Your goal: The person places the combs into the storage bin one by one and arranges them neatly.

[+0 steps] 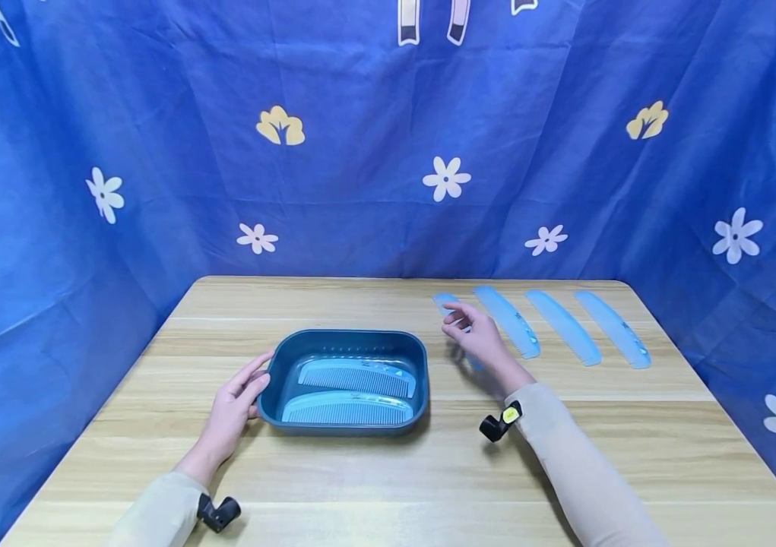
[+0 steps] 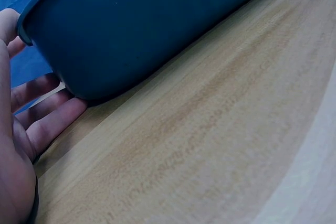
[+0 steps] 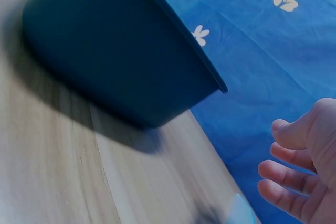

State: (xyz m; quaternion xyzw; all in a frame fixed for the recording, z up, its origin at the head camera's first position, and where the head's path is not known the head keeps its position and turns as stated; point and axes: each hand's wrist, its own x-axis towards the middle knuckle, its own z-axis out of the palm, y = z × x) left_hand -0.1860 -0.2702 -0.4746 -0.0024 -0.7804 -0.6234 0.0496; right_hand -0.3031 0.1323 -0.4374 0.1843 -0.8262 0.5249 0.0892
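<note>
A dark teal plastic basin (image 1: 343, 429) stands on the table, with two translucent blue combs in it: one comb (image 1: 357, 377) toward the back, the other comb (image 1: 348, 409) in front. My left hand (image 1: 230, 406) holds the basin's left end, thumb at the rim and lower fingers (image 2: 55, 121) against the outer wall. To the right of the basin, my right hand (image 1: 479, 338) hovers over another blue comb (image 1: 445, 300), partly covering it. Its fingers are loosely bent, with nothing between them. In the right wrist view only a bit of a comb (image 3: 242, 211) shows below the hand.
Farther right on the wooden table (image 1: 388, 490) lie three more blue combs, side by side and slanted: a near one (image 1: 507, 321), a middle one (image 1: 563, 327) and an outermost one (image 1: 612, 328). A blue patterned cloth (image 1: 360, 190) hangs behind the table and along both sides.
</note>
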